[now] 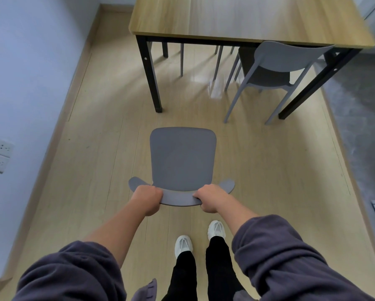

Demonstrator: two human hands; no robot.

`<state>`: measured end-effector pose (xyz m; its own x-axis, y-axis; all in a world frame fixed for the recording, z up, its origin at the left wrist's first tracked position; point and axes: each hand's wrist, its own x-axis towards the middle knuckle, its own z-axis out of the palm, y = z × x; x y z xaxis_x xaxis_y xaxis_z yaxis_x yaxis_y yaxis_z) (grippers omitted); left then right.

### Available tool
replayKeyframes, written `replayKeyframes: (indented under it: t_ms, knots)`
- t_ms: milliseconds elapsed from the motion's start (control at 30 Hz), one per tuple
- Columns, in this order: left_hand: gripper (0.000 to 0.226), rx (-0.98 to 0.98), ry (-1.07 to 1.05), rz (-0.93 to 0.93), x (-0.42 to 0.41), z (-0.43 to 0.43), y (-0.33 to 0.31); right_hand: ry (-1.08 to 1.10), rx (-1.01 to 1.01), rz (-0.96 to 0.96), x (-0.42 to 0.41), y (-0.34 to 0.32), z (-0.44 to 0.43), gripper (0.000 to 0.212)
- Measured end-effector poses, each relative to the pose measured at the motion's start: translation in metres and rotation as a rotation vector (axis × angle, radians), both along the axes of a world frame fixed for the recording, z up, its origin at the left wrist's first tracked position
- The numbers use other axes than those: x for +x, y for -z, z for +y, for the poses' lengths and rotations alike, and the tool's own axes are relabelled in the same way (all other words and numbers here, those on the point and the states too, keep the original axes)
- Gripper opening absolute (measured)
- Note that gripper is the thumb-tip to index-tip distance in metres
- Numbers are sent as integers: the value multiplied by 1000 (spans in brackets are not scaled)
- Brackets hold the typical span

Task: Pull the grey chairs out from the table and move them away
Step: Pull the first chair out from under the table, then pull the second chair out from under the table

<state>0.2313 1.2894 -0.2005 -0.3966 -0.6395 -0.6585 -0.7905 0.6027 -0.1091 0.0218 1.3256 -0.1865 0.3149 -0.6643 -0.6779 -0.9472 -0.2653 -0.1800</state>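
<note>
At lower centre of the frame, left hand (148, 199) and right hand (210, 198) curl fingers over the backrest of the grey chair (183, 157), clear of the table (243, 18) above; second grey chair (275, 68) sits tucked upper right.

Matt grey plastic chair (183, 157), wood-grain table (247, 16) (black metal legs), glossy pale wood floor (95, 148).

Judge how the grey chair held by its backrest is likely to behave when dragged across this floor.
The grey chair looks like moulded plastic, so probably stiff and light. The smooth floor should let it slide. Both hands, left hand and right hand, grip high, so it may tip backward.
</note>
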Motion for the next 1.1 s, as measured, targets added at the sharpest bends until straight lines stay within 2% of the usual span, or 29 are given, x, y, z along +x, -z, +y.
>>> replayKeyframes:
  t_ms: [167, 267, 333, 367, 400, 467, 633, 733, 933, 1100]
  knots:
    - [25, 108, -61, -3, -4, 0, -11, 93, 53, -91, -10, -5, 6, 10]
    - [25, 202, -78, -29, -16, -4, -27, 119, 60, -150, -23, -14, 9, 22]
    - [33, 221, -92, -24, -25, -7, -40, 140, 61, -197, -37, -20, 9, 11]
    - [42, 221, -110, 2, -35, -8, -47, 166, 49, -215, -51, -22, 10, 27]
    - [49, 211, -137, 43, -43, -8, -52, 181, 20, -239, -63, -26, 12, 41]
    - [53, 172, -188, 153, -65, -8, -61, 245, -56, -290, -93, -35, 13, 50]
    - [47, 46, -324, 464, -146, -5, -78, 352, -204, -375, -191, -54, 16, 51]
    - [42, -9, -401, 580, -200, 6, -88, 388, -257, -389, -253, -63, 16, 49]
    - [39, -74, -446, 653, -301, 11, -94, 424, -344, -325, -372, -79, 4, 47]
    - [37, -96, -405, 647, -359, -31, -95, 506, -389, -348, -434, -81, -26, 46]
